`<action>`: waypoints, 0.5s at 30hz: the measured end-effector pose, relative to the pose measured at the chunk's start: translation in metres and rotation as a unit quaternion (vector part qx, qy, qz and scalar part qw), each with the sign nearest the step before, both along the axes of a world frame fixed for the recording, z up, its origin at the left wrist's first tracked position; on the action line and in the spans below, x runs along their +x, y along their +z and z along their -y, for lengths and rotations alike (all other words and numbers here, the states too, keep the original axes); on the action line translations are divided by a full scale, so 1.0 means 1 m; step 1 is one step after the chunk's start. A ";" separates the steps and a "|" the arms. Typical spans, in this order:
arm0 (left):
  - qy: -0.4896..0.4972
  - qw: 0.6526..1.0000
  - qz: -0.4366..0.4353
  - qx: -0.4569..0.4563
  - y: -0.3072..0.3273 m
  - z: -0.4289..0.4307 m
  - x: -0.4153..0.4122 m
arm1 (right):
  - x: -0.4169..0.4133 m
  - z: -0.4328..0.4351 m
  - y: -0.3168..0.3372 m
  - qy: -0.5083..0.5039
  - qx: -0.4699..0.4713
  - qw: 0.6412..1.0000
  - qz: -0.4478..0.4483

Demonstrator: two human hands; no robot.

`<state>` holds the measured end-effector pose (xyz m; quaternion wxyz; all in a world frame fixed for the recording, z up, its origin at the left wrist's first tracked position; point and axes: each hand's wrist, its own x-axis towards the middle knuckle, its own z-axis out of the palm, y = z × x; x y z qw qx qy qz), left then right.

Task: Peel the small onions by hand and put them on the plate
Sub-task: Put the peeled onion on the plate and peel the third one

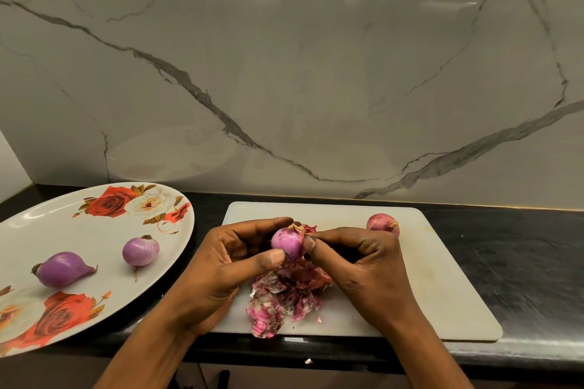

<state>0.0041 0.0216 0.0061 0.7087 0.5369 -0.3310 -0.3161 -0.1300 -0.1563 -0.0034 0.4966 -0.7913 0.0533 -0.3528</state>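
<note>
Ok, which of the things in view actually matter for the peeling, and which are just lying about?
In the job: held onion, gripped by the left hand, its loose skin pinched by the right hand; unpeeled onion; plate, with a long peeled onion and a round peeled onion on it.
Lying about: skin pile; cutting board; skin scrap at the counter edge.

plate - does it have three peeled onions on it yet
No, only a long onion and a round onion lie on the plate; the left hand holds a third onion.

One head-worn view looks forward and down, close over the cutting board (442, 278), facing the marble wall (316, 73).
</note>
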 end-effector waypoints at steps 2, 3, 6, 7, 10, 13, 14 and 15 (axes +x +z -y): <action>-0.002 1.000 -0.004 -0.001 -0.002 0.000 0.001 | -0.001 -0.001 0.001 0.009 0.007 1.000 0.004; -0.004 1.000 -0.007 -0.002 -0.002 0.000 0.002 | -0.001 -0.002 0.002 0.012 0.010 1.000 0.003; -0.012 1.000 -0.005 -0.003 -0.003 0.000 0.004 | -0.001 -0.001 0.001 0.007 0.008 1.000 0.001; -0.012 1.000 -0.004 -0.003 -0.003 -0.001 0.004 | 0.000 0.000 0.001 0.002 0.006 1.000 0.000; -0.007 1.000 -0.008 -0.007 -0.004 0.000 0.004 | 0.001 0.001 0.000 -0.004 0.001 1.000 -0.004; -0.005 1.000 -0.006 -0.007 -0.004 0.000 0.003 | 0.000 0.000 0.000 -0.006 -0.009 1.000 0.001; -0.002 1.000 -0.001 -0.006 -0.003 0.000 0.003 | 0.000 0.000 0.000 -0.005 -0.011 1.000 0.002; 0.002 1.000 0.001 -0.005 -0.003 0.000 0.003 | 0.000 -0.001 0.000 -0.003 -0.008 1.000 0.000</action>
